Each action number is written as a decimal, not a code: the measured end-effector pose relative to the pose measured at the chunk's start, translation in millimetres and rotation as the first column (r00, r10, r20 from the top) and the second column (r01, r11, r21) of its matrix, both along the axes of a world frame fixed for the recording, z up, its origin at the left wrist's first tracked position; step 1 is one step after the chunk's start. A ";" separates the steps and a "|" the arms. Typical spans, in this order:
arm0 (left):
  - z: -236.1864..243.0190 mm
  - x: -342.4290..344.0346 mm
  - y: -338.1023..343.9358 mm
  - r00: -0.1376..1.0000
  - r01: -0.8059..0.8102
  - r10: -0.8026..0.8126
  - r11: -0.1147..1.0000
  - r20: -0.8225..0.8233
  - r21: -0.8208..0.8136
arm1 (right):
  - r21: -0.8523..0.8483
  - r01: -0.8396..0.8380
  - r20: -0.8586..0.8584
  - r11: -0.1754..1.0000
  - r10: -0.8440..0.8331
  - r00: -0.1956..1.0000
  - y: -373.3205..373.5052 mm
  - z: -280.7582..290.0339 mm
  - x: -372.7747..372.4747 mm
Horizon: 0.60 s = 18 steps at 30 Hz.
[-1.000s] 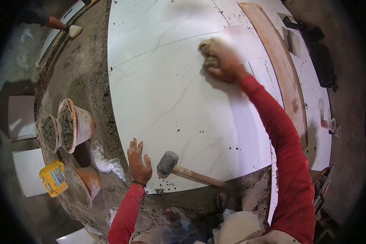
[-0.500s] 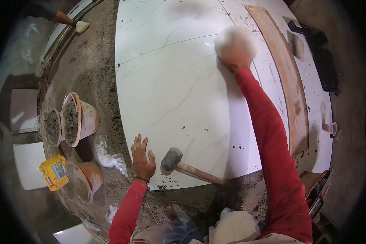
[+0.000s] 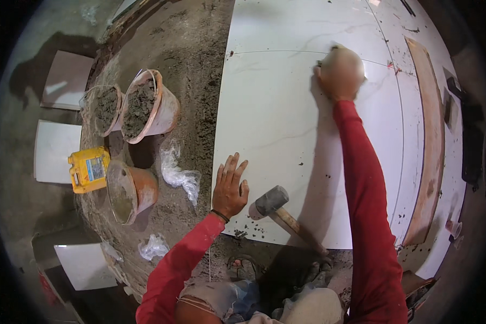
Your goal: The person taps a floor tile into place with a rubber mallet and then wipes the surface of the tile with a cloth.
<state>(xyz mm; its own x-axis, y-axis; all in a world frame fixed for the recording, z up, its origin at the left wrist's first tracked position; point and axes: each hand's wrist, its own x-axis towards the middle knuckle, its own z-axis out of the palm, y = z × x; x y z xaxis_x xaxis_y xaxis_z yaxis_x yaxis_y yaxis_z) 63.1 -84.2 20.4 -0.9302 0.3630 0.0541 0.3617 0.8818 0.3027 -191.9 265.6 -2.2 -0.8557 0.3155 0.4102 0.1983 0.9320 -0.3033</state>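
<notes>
Large white marbled tiles (image 3: 270, 113) lie on the ground in front of me. My left hand (image 3: 230, 189) rests with fingers stretched out at the near left edge of the closest tile. Just right of it, a rubber mallet (image 3: 272, 201) with a black head and wooden handle lies on the same tile, its handle reaching past the near edge. My right hand (image 3: 340, 75) is stretched far ahead, over the thin joint between tiles. Its fingers are blurred; they look closed over a small thing whose edge peeks out, its kind unclear.
Left of the tile is a strip of grey mortar (image 3: 194, 70). Two mortar-filled buckets (image 3: 164, 110), another bucket (image 3: 143, 189), a yellow jug (image 3: 89, 170) and crumpled clear plastic (image 3: 178, 173) stand or lie there. A long wooden board (image 3: 429, 135) lies on the right.
The view has swung, so the scene sits further right and higher. My right hand has shifted along the tile joint. Another person's hand at the upper left has left the view.
</notes>
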 end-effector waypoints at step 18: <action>-4.0 -0.2 -13.1 1.000 -0.021 0.021 0.998 0.003 0.054 | -0.004 -0.770 0.050 0.638 0.769 0.637 -215.4 -13.1 -7.8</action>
<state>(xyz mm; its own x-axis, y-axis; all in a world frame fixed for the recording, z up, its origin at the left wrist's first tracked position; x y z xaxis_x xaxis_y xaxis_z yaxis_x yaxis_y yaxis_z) 62.9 -97.3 16.5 -0.9378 0.3399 0.0707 0.3424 0.8714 0.3514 -199.7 50.1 -15.3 -0.8028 -0.4712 0.3655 -0.5803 0.7584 -0.2969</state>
